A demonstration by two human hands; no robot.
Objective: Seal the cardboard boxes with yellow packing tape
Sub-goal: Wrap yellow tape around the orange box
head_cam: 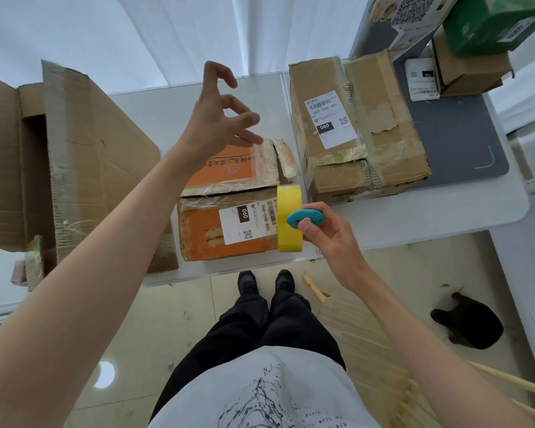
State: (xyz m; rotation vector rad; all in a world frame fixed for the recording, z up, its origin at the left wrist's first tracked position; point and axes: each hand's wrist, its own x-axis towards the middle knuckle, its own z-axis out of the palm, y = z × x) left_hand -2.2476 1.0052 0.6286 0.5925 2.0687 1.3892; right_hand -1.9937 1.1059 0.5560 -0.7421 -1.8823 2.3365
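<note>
An orange cardboard box (210, 233) with a white label lies on the white table (414, 217) in front of me, old clear tape across its top. A strip of yellow packing tape (288, 217) runs over its right end. My right hand (325, 239) pinches a small teal cutter (305, 218) against that yellow strip. My left hand (220, 118) hovers in the air above the box's far end, fingers loosely spread and holding nothing. A brown cardboard box (359, 125) with a label stands to the right.
A large opened brown carton (74, 156) stands at the left. Behind the brown box lie a grey mat (454, 131), a small brown box (470, 72) and a green box (494, 23). A black bag (470, 322) and wooden sticks (315, 291) lie on the floor.
</note>
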